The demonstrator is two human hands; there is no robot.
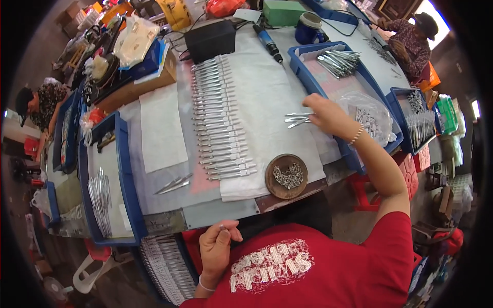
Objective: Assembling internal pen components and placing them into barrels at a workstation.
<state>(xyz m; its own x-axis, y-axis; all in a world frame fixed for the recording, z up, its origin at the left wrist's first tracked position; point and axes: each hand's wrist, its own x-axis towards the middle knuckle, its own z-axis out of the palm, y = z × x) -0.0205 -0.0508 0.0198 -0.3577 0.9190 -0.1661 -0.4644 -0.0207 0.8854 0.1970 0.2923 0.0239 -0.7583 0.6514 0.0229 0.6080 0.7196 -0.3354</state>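
The right hand [331, 117] is over the white sheet [269, 97], its fingers curled and closed on a few slender metal pieces [298, 120], whose flat, shiny ends fan out to the left. A beaded bracelet [357, 134] circles that wrist. The left hand [214, 249] is near the table's front edge, thumb and forefinger together on a small grey piece [222, 227], too small to identify.

Between the hands, close to the edge, a round brown dish [286, 192] with a smooth rim contains a crescent-shaped heap of tiny, glinting metal parts [288, 176]. Left of the right hand, a long column of slim, silvery tools [221, 120] lies side by side, each narrow with a broader section, on the soft, faintly wrinkled sheet. A few pointed metal blanks [173, 185] taper to sharp tips at the column's lower left.

Beyond the right hand is a blue, straight-walled plastic tray [309, 72] with a loose bundle of polished metal strips [339, 62] and a crinkled clear bag [379, 105] of small metal pieces. A blue and black cylindrical power driver [268, 43] lies near the boxy black case [210, 40]
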